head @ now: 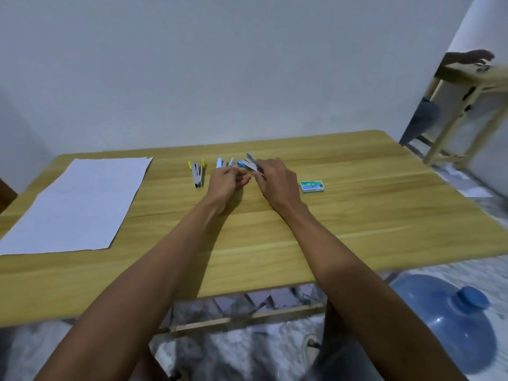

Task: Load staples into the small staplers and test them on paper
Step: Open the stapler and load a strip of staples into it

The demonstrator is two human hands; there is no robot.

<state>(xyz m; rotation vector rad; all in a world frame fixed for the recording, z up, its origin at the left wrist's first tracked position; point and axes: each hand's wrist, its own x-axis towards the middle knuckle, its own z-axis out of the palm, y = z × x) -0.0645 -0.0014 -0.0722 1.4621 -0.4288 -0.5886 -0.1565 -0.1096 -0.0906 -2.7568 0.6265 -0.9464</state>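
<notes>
Wooden tabletop [357, 215] against a plain pale wall, both arms stretched far across it.
Right hand [275, 180] has its grip pinched on an opened blue stapler [248, 164]; left hand [226, 180] curls loosely beside it, whether it pinches anything I cannot tell. Yellow stapler [197, 173] and another blue one [224, 162] lie left, staple box [312, 186] right, white paper [77, 202] far left, with bare wood near the front edge.

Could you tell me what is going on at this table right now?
A person is working on small staplers at a wooden table. The right hand holds an opened blue stapler, and the left hand pinches something at it. A yellow stapler and another blue one lie open nearby; the staple box and paper lie apart.
</notes>
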